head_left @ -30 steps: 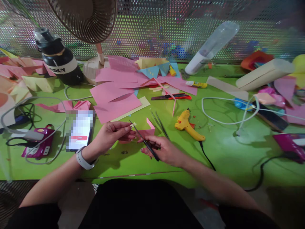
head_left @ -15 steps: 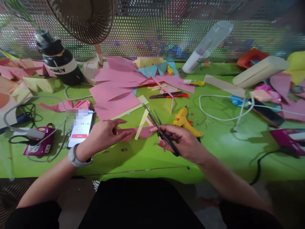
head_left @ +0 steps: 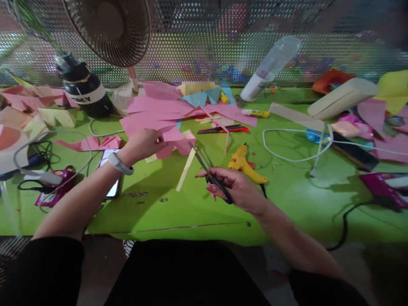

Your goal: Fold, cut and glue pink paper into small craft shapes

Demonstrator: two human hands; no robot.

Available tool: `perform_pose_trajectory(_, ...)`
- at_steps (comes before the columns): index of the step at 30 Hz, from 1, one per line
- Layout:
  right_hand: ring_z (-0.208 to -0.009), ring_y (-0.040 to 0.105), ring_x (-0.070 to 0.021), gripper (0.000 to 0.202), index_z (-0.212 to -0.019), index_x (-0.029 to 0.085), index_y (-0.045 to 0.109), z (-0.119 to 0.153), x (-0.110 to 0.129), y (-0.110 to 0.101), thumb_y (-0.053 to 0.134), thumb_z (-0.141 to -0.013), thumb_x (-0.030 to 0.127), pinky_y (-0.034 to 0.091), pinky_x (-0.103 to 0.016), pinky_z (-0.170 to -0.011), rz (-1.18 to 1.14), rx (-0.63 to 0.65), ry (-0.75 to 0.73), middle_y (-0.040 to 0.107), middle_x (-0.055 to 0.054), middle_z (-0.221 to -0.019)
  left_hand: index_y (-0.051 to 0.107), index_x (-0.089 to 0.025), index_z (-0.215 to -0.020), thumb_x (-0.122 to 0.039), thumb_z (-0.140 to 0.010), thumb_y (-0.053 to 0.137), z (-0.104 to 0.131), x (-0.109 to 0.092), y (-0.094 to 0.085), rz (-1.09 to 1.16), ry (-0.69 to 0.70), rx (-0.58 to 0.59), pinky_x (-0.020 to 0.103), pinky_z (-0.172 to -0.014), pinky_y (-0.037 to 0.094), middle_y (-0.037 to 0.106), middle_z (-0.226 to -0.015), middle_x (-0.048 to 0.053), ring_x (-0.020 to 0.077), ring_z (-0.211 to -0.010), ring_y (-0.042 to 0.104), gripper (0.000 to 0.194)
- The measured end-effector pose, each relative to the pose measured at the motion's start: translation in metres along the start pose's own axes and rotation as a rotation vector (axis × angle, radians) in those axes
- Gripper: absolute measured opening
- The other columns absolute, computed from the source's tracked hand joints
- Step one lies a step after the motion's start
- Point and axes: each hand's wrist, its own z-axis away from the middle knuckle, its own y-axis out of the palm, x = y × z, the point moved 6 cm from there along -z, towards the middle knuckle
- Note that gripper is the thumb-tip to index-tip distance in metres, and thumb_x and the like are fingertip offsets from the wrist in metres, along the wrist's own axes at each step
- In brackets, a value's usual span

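Paper, a folded pink piece with notched edges, lies left of and slightly beyond the yellow plastic glue gun, at the front of the pink sheets. The left hand is at the paper's left end, fingers curled toward the thumb; whether they pinch it or merely touch it, I cannot tell. The right hand, just left of the glue gun, is wrapped around a pair of dark, long-bladed scissors, whose tips point away from the body, toward the paper. Handling this well probably calls for a light hold on a folded edge, so the creases stay crisp, and for scissor points kept off the paper and clear of the left fingers. A narrow pale-yellow paper strip lies flat left of the glue gun, near the blade tips; a careless sweep of the scissors could nudge it. Slim grey metal tweezers sit between the glue gun and that strip, partly behind the scissors, and deserve the same care. Farther out, beyond the glue gun, are a red-and-black cutter and a yellow-and-white glue stick.
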Motion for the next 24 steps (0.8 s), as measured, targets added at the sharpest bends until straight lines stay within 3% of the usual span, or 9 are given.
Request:
perform_pose_trajectory(4, -0.062, 0.053, -0.0097, 0.051, -0.109, 0.016, 0.066, -0.005, -0.008, 0.005, 0.076, -0.073, 0.050, 0.046, -0.023, -0.053, -0.018, 0.044, 0.042, 0.058, 0.000, -0.073, 0.069, -0.015, -0.084, -0.038, -0.088, 0.055, -0.008, 0.000, 0.006, 0.067, 0.015, 0.107, 0.026, -0.055, 0.035, 0.070, -0.076, 0.007, 0.0159, -0.063, 0.059, 0.027)
perform_pose_trajectory(7, -0.059, 0.051, -0.0086, 0.050, -0.109, 0.016, 0.066, -0.003, -0.005, 0.004, 0.076, -0.074, 0.049, 0.045, -0.022, -0.053, -0.011, 0.049, 0.033, 0.056, 0.002, -0.071, 0.067, -0.018, -0.080, -0.046, -0.089, 0.053, 0.017, -0.019, 0.002, 0.289, 0.115, 0.300, 0.024, -0.051, 0.036, 0.063, -0.060, 0.001, 0.0125, -0.050, 0.056, 0.033)
perform_pose_trajectory(9, -0.058, 0.050, -0.0080, 0.048, -0.110, 0.016, 0.065, 0.002, -0.001, 0.003, 0.075, -0.075, 0.047, 0.044, -0.022, -0.053, 0.008, 0.058, 0.013, 0.054, 0.002, -0.070, 0.068, -0.019, -0.081, -0.047, -0.088, 0.056, 0.037, -0.032, -0.011, 0.377, 0.172, 0.354, 0.023, -0.050, 0.035, 0.060, -0.056, -0.001, 0.0115, -0.047, 0.054, 0.031)
perform_pose_trajectory(13, -0.057, 0.049, -0.0081, 0.046, -0.110, 0.016, 0.067, 0.012, 0.004, 0.006, 0.075, -0.076, 0.046, 0.043, -0.022, -0.051, 0.081, 0.093, -0.020, 0.050, 0.003, -0.068, 0.072, -0.020, -0.079, -0.036, -0.086, 0.060, 0.042, -0.037, -0.051, 0.253, 0.198, 0.102, 0.024, -0.056, 0.034, 0.057, -0.054, -0.002, 0.0110, -0.048, 0.049, 0.021)
perform_pose_trajectory(15, -0.057, 0.049, -0.0082, 0.047, -0.109, 0.016, 0.068, 0.012, 0.003, 0.008, 0.076, -0.075, 0.048, 0.043, -0.022, -0.051, 0.077, 0.101, -0.014, 0.051, 0.003, -0.067, 0.073, -0.018, -0.082, -0.035, -0.086, 0.060, 0.027, -0.030, -0.056, 0.197, 0.208, 0.087, 0.025, -0.058, 0.035, 0.059, -0.057, -0.001, 0.0105, -0.049, 0.048, 0.022)
perform_pose_trajectory(17, -0.057, 0.051, -0.0081, 0.048, -0.109, 0.016, 0.067, 0.009, 0.000, 0.011, 0.076, -0.075, 0.048, 0.044, -0.022, -0.052, 0.039, 0.110, 0.014, 0.054, 0.003, -0.068, 0.072, -0.016, -0.082, -0.037, -0.088, 0.059, 0.004, -0.017, -0.052, 0.146, 0.214, 0.096, 0.025, -0.059, 0.035, 0.062, -0.062, 0.001, 0.0100, -0.050, 0.047, 0.026)
perform_pose_trajectory(20, -0.060, 0.054, -0.0081, 0.049, -0.106, 0.015, 0.066, 0.000, -0.008, 0.015, 0.078, -0.072, 0.048, 0.048, -0.022, -0.055, -0.046, 0.113, 0.061, 0.057, 0.002, -0.072, 0.072, -0.019, -0.076, -0.040, -0.083, 0.063, -0.030, 0.003, -0.025, 0.083, 0.206, 0.243, 0.026, -0.056, 0.036, 0.063, -0.059, 0.001, 0.0125, -0.049, 0.051, 0.024)
perform_pose_trajectory(22, -0.062, 0.054, -0.0084, 0.050, -0.102, 0.015, 0.065, -0.006, -0.013, 0.018, 0.079, -0.069, 0.049, 0.050, -0.023, -0.056, -0.088, 0.103, 0.088, 0.058, 0.001, -0.074, 0.073, -0.018, -0.079, -0.037, -0.081, 0.063, -0.042, 0.012, -0.015, 0.058, 0.167, 0.184, 0.027, -0.057, 0.037, 0.065, -0.062, 0.002, 0.0145, -0.052, 0.054, 0.022)
perform_pose_trajectory(24, -0.063, 0.054, -0.0085, 0.051, -0.099, 0.014, 0.064, -0.009, -0.017, 0.019, 0.080, -0.068, 0.051, 0.050, -0.024, -0.056, -0.110, 0.092, 0.105, 0.058, 0.001, -0.075, 0.071, -0.015, -0.100, -0.036, -0.082, 0.061, -0.037, 0.009, -0.008, 0.050, 0.142, 0.084, 0.029, -0.060, 0.039, 0.068, -0.073, 0.006, 0.0181, -0.063, 0.058, 0.029)
